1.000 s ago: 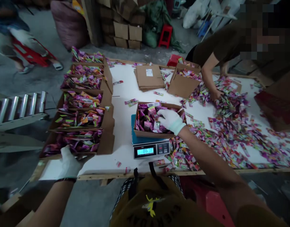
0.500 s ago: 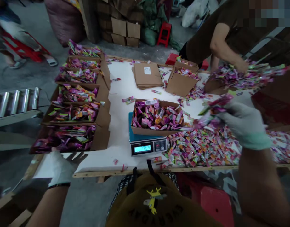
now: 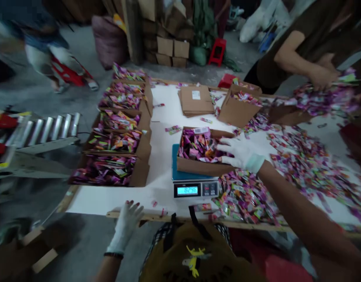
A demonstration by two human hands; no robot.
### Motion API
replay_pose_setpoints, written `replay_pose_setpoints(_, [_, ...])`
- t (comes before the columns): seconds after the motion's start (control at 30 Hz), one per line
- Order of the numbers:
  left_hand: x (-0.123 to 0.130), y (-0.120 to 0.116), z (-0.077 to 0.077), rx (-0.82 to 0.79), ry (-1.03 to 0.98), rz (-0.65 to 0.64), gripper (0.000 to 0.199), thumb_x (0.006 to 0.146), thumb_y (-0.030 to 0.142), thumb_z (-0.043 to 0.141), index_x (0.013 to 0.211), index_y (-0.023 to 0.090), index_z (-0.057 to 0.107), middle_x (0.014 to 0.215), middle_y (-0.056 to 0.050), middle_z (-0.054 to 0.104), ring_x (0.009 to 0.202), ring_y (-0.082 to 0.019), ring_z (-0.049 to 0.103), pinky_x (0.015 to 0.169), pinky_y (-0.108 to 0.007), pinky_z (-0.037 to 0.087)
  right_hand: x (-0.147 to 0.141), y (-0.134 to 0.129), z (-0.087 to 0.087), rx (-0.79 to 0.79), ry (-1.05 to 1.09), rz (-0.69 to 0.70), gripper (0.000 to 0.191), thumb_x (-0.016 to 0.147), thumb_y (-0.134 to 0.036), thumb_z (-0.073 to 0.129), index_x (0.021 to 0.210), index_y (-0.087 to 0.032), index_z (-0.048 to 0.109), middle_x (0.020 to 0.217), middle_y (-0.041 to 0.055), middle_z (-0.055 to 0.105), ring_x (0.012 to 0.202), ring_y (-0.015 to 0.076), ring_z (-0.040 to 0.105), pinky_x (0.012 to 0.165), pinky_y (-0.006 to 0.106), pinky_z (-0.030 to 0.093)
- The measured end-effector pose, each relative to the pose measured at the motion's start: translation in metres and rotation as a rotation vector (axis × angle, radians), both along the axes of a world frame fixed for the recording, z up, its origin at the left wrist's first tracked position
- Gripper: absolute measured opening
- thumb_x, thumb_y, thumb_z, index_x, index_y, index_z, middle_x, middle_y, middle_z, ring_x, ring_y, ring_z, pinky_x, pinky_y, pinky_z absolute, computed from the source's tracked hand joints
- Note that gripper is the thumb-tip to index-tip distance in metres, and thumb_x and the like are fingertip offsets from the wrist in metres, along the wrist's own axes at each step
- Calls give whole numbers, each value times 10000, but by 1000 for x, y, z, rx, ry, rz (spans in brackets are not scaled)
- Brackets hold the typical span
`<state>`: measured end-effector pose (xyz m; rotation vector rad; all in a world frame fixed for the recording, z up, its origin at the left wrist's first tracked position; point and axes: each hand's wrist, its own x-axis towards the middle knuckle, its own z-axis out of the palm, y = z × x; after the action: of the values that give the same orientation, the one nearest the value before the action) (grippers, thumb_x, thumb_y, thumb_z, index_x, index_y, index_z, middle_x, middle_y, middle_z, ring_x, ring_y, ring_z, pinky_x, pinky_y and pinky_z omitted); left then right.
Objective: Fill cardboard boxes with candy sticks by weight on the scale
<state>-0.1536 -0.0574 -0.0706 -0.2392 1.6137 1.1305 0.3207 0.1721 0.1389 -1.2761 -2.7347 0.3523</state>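
Note:
A cardboard box (image 3: 205, 167) full of small purple and orange packets sits on a digital scale (image 3: 195, 189), whose display is lit. My right hand (image 3: 239, 152), in a white glove, lies over the right part of this box with its fingers spread on the packets. At the table's front edge my left hand (image 3: 127, 219), gloved with bare fingertips, has its fingers apart and holds nothing. Loose packets (image 3: 247, 196) are heaped right of the scale. To the left stands a row of filled boxes (image 3: 140, 172).
Flattened cardboard (image 3: 197, 100) lies at the table's back, beside another filled box (image 3: 237, 111). Across the table on the right, a person's hands (image 3: 324, 76) are among packets. A roller conveyor (image 3: 48, 131) and a seated person are at the left.
My right hand has moved left from above the loose pile onto the box and opened, letting go of its packets. My left hand has left the nearest filled box. The view has shifted.

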Motion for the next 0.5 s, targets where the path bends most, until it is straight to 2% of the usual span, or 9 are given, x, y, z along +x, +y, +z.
replay_pose_setpoints(0.07, [3, -11, -7, 27, -18, 8, 280, 842, 399, 598, 1101, 295, 572, 1142, -102, 670, 1148, -355, 706, 896, -498, 564, -6, 12, -9, -41, -10, 82, 348, 988, -529, 576, 921, -275, 803, 1052, 138, 779, 1000, 282, 694, 993, 475, 515])
replay_pose_setpoints(0.1, [4, -16, -11, 35, -26, 17, 318, 810, 394, 629, 1110, 303, 572, 1143, -110, 673, 1175, -369, 700, 896, -502, 563, -10, 16, -12, -41, -4, 103, 359, 985, -503, 577, 778, -275, 760, 896, 124, 766, 857, 260, 684, 895, 432, 537])
replay_pose_setpoints(0.13, [5, -19, -15, 42, -32, 24, 349, 791, 386, 652, 1121, 307, 571, 1151, -117, 677, 1196, -378, 693, 902, -504, 562, -13, 18, -15, -31, 6, 106, 388, 985, -479, 571, 683, -270, 697, 778, 109, 732, 746, 242, 654, 807, 402, 537])
replay_pose_setpoints(0.2, [7, -24, -20, 34, -29, 26, 363, 799, 378, 657, 1141, 297, 570, 1170, -129, 680, 1200, -372, 691, 923, -498, 562, -20, 20, -15, -5, 21, 62, 410, 988, -438, 550, 624, -255, 591, 665, 88, 670, 617, 214, 588, 680, 361, 491])
replay_pose_setpoints(0.27, [10, -25, -22, 14, -16, 7, 335, 842, 378, 629, 1157, 276, 574, 1190, -131, 681, 1170, -344, 701, 950, -482, 561, -24, 21, -10, 16, 30, -14, 391, 989, -409, 524, 635, -244, 523, 626, 72, 629, 565, 194, 537, 616, 334, 426])
replay_pose_setpoints(0.33, [14, -22, -23, -10, -10, -28, 285, 887, 378, 590, 1149, 264, 578, 1184, -124, 685, 1125, -313, 712, 960, -461, 563, -25, 20, 1, 29, 38, -88, 370, 993, -395, 488, 656, -242, 479, 635, 64, 617, 586, 188, 533, 629, 323, 408])
replay_pose_setpoints(0.4, [18, -15, -24, -29, -3, -72, 237, 921, 377, 557, 1129, 265, 582, 1157, -110, 693, 1091, -293, 719, 942, -444, 571, -20, 20, 16, 50, 53, -169, 378, 1010, -418, 433, 676, -242, 458, 684, 69, 629, 656, 196, 564, 678, 326, 424])
replay_pose_setpoints(0.5, [25, -1, -24, -34, -5, -144, 196, 930, 354, 545, 1101, 268, 587, 1109, -99, 701, 1053, -286, 731, 880, -425, 586, 0, 11, 49, 115, 101, -320, 443, 1046, -486, 321, 703, -245, 466, 743, 81, 638, 729, 214, 592, 710, 341, 442])
